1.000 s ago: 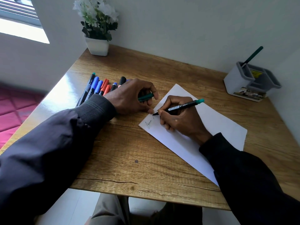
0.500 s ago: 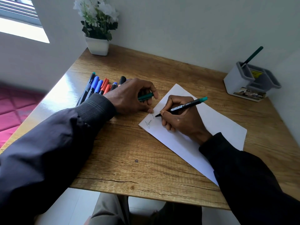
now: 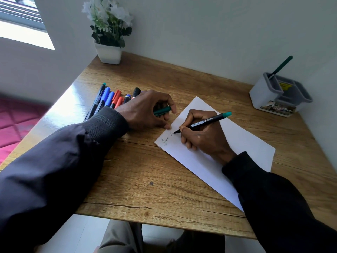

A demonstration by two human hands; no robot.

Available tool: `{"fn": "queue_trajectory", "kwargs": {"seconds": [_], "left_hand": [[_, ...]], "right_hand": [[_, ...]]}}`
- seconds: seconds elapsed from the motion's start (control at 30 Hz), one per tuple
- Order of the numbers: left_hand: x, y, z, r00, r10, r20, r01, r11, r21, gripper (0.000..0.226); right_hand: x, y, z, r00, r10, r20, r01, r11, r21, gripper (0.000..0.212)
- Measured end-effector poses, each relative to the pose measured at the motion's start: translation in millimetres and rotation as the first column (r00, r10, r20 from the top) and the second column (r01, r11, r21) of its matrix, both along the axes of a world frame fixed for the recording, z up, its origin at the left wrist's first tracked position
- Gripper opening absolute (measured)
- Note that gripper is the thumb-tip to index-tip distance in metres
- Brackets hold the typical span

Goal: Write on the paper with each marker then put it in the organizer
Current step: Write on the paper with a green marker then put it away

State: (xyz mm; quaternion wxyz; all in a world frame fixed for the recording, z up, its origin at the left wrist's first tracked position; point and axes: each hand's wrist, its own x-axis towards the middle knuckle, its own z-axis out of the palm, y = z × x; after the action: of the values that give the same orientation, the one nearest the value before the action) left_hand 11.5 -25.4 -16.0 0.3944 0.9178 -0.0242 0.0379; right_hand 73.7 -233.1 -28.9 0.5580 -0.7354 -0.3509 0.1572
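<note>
Right hand (image 3: pixel 206 139) is wrapped round the black marker (image 3: pixel 206 122) with the teal end, tip down on the paper (image 3: pixel 246 141) near its left corner, right beside a bit of scribble (image 3: pixel 165 141). Left hand (image 3: pixel 145 112) sits on the bench (image 3: pixel 136 170) just off the paper's left edge, fingers pinching the green cap (image 3: pixel 162 110). The other markers (image 3: pixel 109 99) lie in a row further left of the paper. The organizer (image 3: pixel 264 95), with one green marker (image 3: pixel 281 66) standing in it, is off past the paper's far right.

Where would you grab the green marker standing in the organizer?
Probably its upper shaft, pinched from above: the green marker leans up and right, only that part stands clear of the organizer, and its lower end is sunk in a compartment.
</note>
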Motion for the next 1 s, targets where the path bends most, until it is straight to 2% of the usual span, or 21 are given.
{"fn": "queue_trajectory", "kwargs": {"seconds": [0.4,0.57,1.0], "left_hand": [[1.4,0.2,-1.6,1.0,-0.002,0.011,0.002,1.0,-0.009,0.038],[2.2,0.6,-2.1,1.0,-0.002,0.012,0.002,1.0,-0.009,0.038],[1.9,1.5,-2.8,1.0,-0.01,0.018,0.01,1.0,-0.016,0.038]], "right_hand": [[0.1,1.8,0.9,1.0,-0.012,0.015,0.013,1.0,-0.023,0.024],[0.5,1.2,0.2,1.0,-0.028,0.005,0.028,0.999,-0.015,0.017],[3.3,2.3,-2.5,0.998,-0.063,0.013,0.063,0.998,-0.02,0.015]]}}
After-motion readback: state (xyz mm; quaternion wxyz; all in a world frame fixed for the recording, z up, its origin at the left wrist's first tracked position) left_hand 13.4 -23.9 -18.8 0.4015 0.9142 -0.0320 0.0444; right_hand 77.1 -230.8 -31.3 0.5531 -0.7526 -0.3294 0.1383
